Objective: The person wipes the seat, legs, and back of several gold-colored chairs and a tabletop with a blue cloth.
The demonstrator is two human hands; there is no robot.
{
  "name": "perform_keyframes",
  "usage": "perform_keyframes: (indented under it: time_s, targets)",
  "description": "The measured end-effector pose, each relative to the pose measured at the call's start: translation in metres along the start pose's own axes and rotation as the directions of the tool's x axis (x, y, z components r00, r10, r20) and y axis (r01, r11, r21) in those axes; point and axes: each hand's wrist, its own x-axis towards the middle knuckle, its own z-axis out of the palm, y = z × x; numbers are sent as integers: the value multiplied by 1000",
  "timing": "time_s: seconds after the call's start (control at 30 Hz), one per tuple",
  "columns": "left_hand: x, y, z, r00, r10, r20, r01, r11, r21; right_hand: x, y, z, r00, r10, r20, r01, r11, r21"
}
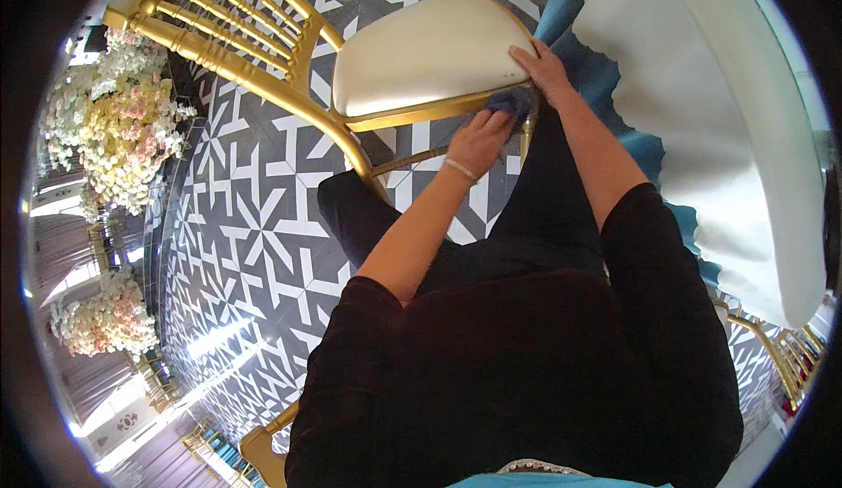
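Observation:
Before me stands a gold chiavari-style chair [414, 112] with a padded white seat [427, 54]. Its spindled back [223, 27] points to the upper left. My left hand [480, 143], with a pale band at the wrist, holds a bluish-grey cloth [513, 103] against the gold seat frame, near the seat's front corner. The fingertips are partly hidden in the cloth. My right hand [546, 72] rests on the seat's front edge just above the cloth, fingers over the white padding and gripping the rim.
At the right, a table wears a white cloth [710, 126] over a blue skirt [592, 87]. Patterned black-and-white tiles [263, 225] cover the floor. Large flower arrangements [125, 126] stand at the left. Another gold chair [779, 350] shows at lower right, and a gold chair part [263, 452] at lower left.

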Motion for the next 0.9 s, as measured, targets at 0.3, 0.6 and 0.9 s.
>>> perform_keyframes:
  time_s: [0.3, 0.6, 0.9]
  targets:
    - [-178, -92, -33, 836, -546, 57, 506, 806, 308, -4, 4, 1, 999, -33, -6, 33, 998, -46]
    - [-171, -70, 24, 744, -660, -105, 651, 681, 335, -8, -5, 1, 997, -48, 63, 46, 998, 34]
    - [-121, -78, 25, 750, -621, 228, 598, 783, 168, -18, -4, -1, 999, -49, -1, 49, 998, -27]
